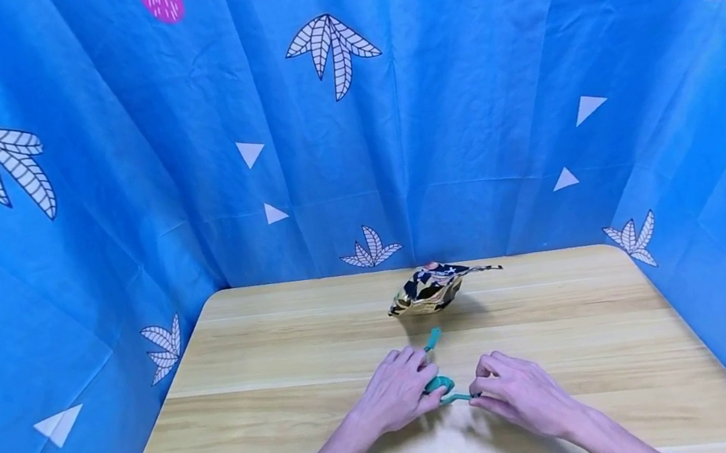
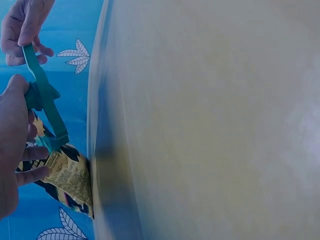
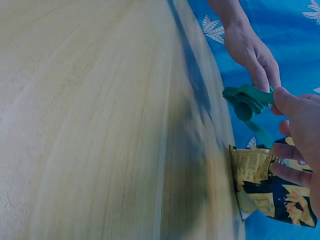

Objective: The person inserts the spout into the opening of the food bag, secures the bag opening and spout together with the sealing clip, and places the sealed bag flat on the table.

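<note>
Between my hands, above the table, is a teal plastic bag clip (image 1: 439, 385) with a long narrow bar (image 2: 50, 107) and a round, spout-like part (image 3: 243, 110). My left hand (image 1: 397, 394) holds it around its middle, thumb and fingers on either side; some of the clip is hidden behind those fingers. At the bar's near right end, my right hand (image 1: 521, 395) pinches the tip between thumb and forefinger. One teal end sticks out beyond the left fingers, toward the back. A black and gold patterned foil bag (image 1: 431, 288) lies behind both hands.
The wood-grain table (image 1: 255, 402) carries the bag near its back edge. Blue curtains (image 1: 461, 124) with leaf and triangle prints hang along the back and both sides.
</note>
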A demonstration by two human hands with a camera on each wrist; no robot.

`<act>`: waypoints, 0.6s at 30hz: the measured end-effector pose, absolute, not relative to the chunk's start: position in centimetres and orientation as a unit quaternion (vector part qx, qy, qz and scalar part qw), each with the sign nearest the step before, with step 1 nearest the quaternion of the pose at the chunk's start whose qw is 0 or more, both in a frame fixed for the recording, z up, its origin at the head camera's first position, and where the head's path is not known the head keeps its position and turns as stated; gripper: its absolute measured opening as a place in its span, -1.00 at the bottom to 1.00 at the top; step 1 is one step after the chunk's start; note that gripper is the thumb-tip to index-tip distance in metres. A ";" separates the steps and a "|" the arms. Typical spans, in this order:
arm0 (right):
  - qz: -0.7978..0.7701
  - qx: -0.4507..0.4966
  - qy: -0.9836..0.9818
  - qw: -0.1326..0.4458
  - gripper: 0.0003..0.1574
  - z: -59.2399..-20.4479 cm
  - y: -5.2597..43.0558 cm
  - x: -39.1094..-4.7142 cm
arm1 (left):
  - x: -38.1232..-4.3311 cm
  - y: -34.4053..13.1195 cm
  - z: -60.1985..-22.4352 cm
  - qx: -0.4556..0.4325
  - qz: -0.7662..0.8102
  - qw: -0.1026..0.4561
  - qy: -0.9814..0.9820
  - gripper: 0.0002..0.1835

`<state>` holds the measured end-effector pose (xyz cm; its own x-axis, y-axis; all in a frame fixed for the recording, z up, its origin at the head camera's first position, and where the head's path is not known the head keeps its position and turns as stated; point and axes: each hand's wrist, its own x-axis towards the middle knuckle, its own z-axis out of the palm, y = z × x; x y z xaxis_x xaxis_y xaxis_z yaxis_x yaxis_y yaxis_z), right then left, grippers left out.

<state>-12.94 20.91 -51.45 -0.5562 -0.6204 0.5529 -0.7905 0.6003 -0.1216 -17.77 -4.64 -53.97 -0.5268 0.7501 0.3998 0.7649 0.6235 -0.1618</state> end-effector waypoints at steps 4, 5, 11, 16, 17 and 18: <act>0.178 0.412 -0.860 0.241 -0.92 -51.4 20.9 -12.9 | -17.7 -4.6 -54.0 -0.432 -0.018 0.216 -0.876 -0.63; 0.178 0.414 -0.859 0.245 -0.92 -51.4 20.9 -12.9 | -17.8 -4.6 -54.0 -0.431 -0.019 0.214 -0.876 -0.63; 0.180 0.421 -0.845 0.274 -0.85 -51.4 20.7 -13.1 | -17.8 -4.6 -53.9 -0.430 -0.020 0.210 -0.878 -0.62; 0.180 0.423 -0.846 0.270 -0.86 -51.5 20.6 -13.1 | -17.8 -4.7 -53.9 -0.430 -0.023 0.211 -0.877 -0.62; 0.179 0.422 -0.848 0.265 -0.88 -51.5 20.6 -13.1 | -17.8 -4.7 -53.9 -0.431 -0.022 0.210 -0.877 -0.63; 0.179 0.423 -0.849 0.261 -0.89 -51.5 20.7 -13.1 | -17.8 -4.7 -53.9 -0.431 -0.022 0.211 -0.877 -0.63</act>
